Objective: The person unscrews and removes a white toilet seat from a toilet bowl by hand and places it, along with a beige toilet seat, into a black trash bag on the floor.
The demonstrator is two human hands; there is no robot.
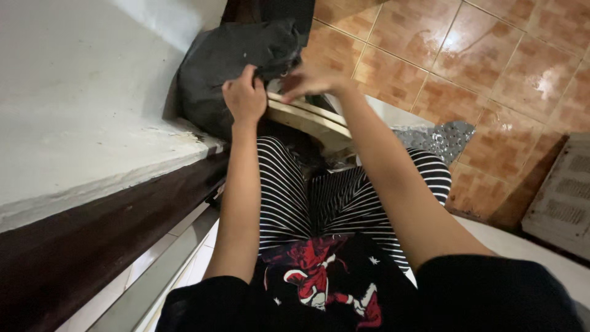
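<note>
Head view: left hand (244, 95) clenched on a dark grey cloth (230, 61), bunched up against the white wall (80, 92). Right hand (313, 80) pinching the same cloth's edge, fingers blurred. Beneath both, a pale curved rim (307, 120). Lower down, striped trousers (344, 203), black printed shirt (326, 283). Glossy orange floor tiles (479, 55) on the right.

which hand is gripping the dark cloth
The left hand: its fingers are closed on the dark grey cloth, while the right hand is blurred beside it.
</note>
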